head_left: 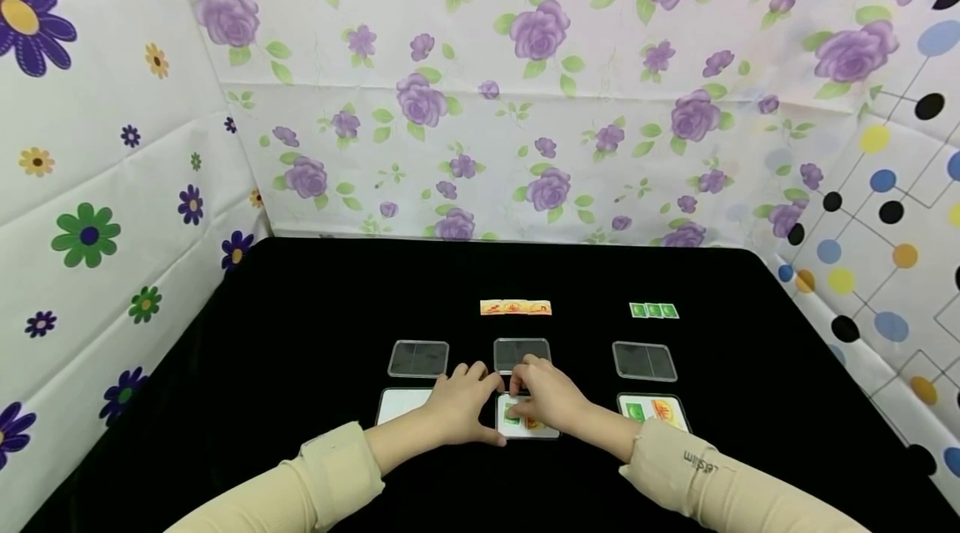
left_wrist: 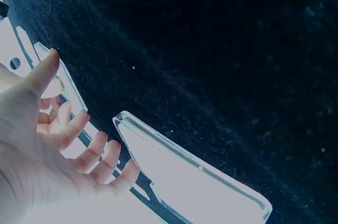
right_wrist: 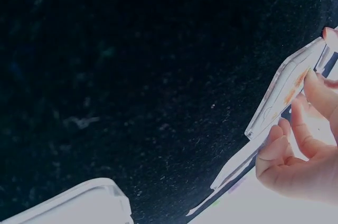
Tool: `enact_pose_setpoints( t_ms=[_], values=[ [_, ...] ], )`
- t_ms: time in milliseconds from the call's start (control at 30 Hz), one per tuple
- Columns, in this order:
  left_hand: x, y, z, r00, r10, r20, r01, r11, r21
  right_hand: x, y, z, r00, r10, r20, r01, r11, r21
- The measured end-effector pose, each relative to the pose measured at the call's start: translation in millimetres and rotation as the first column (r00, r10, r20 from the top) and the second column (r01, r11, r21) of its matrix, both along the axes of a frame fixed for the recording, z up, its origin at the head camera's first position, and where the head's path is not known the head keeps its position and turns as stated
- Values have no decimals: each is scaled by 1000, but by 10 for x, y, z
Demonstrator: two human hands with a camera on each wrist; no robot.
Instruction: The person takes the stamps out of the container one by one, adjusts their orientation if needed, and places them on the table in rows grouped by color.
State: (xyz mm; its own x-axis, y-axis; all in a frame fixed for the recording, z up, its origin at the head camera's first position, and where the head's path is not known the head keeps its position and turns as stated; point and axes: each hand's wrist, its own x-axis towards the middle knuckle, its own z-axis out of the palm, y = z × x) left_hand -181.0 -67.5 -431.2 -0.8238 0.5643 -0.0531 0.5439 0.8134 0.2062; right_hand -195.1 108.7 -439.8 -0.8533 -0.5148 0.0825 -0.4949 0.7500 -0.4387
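Note:
My left hand (head_left: pixel 465 404) holds the left side of the middle clear plastic case (head_left: pixel 551 436), with the thumb at its near corner and the forefinger at the far one. Inside it is a white base with a small green card (head_left: pixel 512 419) and an orange card (head_left: pixel 535 424). Bent over this case, my right hand (head_left: pixel 555 395) has its thumb on the green card and its forefinger at the far edge. The right wrist view shows that thumb over the case (right_wrist: pixel 274 94), the other fingers curled. Part of the cards is hidden under the right hand.
A white-based case (head_left: pixel 397 404) lies left, partly behind the left hand. Another case (head_left: pixel 637 426), with green and orange cards, lies right. Clear lids (head_left: pixel 418 359) (head_left: pixel 521 349) (head_left: pixel 645 361) sit behind them. Farther back are strips of orange cards (head_left: pixel 515 308) and green cards (head_left: pixel 654 310).

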Motion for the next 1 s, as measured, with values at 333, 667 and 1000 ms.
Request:
enact_pose_setpoints(
  t_ms=[333, 667, 1000],
  values=[
    [-12, -1, -9, 1000, 1, 14, -1, 1000, 12, -11, 8, 0, 999, 8, 34, -8, 1000, -16],
    [-5, 10, 6, 1000, 8, 17, -8, 1000, 13, -71, 1, 23, 997, 12, 77, -12, 1000, 3],
    [4, 1, 14, 1000, 6, 25, -7, 1000, 25, -50, 14, 9, 995, 20, 93, -17, 999, -39]
  ],
)
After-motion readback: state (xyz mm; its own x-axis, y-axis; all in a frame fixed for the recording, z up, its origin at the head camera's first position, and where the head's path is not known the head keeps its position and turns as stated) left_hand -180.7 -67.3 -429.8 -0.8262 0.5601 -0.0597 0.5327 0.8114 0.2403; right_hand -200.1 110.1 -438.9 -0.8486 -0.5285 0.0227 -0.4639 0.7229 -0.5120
